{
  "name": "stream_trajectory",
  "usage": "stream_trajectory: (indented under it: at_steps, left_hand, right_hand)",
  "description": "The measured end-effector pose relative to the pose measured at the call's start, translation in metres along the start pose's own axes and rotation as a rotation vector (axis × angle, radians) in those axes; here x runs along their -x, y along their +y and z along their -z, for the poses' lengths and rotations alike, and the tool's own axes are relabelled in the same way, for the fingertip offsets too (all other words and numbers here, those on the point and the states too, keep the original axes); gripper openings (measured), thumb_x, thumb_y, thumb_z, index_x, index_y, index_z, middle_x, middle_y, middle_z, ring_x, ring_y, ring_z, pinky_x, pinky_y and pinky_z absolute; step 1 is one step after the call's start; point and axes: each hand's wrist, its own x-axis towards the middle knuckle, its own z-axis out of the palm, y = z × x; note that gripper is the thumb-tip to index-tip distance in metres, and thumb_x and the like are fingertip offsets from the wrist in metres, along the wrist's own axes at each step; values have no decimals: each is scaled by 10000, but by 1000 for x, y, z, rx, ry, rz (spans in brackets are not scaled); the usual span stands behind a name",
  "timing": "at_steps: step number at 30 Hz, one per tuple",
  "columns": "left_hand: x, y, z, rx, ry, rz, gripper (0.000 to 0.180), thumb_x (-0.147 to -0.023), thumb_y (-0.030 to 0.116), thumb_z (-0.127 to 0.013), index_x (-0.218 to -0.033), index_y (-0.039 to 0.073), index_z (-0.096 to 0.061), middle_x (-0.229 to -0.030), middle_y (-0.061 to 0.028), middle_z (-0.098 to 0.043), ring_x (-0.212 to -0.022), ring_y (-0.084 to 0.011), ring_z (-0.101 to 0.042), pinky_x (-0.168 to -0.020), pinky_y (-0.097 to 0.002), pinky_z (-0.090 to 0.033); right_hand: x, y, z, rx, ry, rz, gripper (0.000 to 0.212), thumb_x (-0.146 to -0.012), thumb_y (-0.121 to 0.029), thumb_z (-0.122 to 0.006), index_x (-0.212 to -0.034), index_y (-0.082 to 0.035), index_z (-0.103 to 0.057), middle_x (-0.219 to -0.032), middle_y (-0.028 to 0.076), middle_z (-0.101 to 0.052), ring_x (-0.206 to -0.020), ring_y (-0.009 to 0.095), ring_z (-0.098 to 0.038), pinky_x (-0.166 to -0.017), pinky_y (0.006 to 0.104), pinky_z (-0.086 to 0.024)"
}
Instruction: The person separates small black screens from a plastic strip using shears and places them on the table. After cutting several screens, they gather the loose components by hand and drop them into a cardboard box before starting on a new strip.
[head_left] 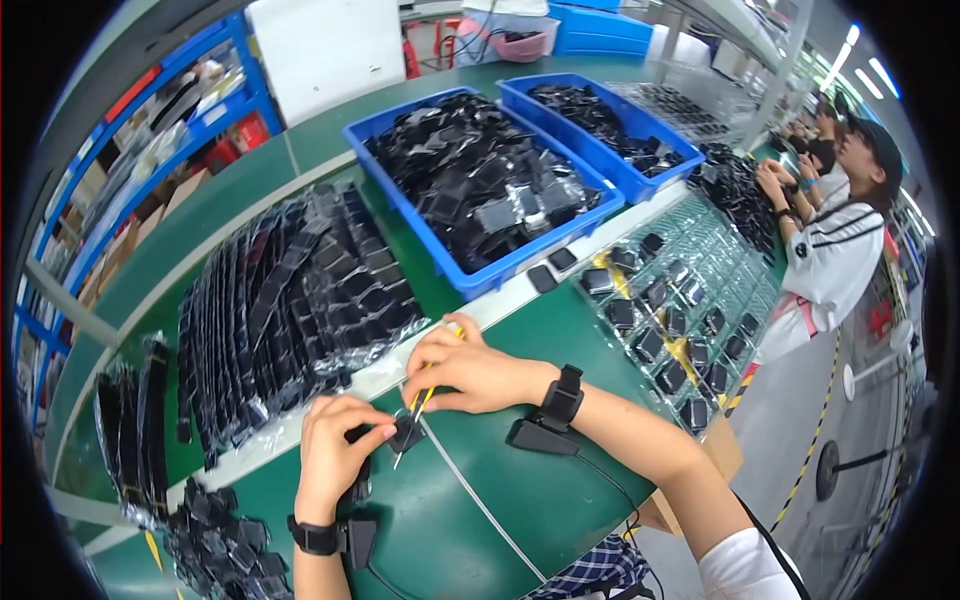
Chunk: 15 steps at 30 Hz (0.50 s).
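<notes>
My left hand is closed, with thumb and fingers pinching the edge of a small black square piece just above the green table. In my right hand, also closed, is a thin yellow-and-black tool. It slants down to the left, and its narrow tip lies at the square piece. Whether it is a knife or another slim tool I cannot make out. Part of a dark item shows beneath my left hand, mostly hidden. Each wrist wears a black strap with a cabled black box.
Beyond my hands lie rows of dark bagged pieces. Two blue bins hold more black pieces. At right, a clear compartment tray carries several dark squares. Loose squares pile up at lower left. A co-worker works farther right.
</notes>
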Motion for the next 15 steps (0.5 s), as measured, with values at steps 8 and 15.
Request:
stream_trajectory:
  at_steps: [8,15]
  left_hand:
    - [-3,12,-5,-9,-43,17,153,-726,114,-861,-861,90,-794,-857,-32,-688,-874,-222,-576,-826,-350,-438]
    - [-1,11,-5,-20,-53,7,158,-729,120,-861,-872,99,-799,-866,-28,-696,-880,-225,-579,-834,-345,-441]
  right_hand:
    - [6,-1,11,-60,-66,-39,197,-858,-234,-774,-1046,-271,-730,-1118,-54,-569,-1263,190,-464,-1132,680,-131]
    - [11,14,30,-164,-170,-5,205,-808,-256,-808,-1009,-253,-771,-1040,-55,-604,-1223,192,-502,-1166,605,-163]
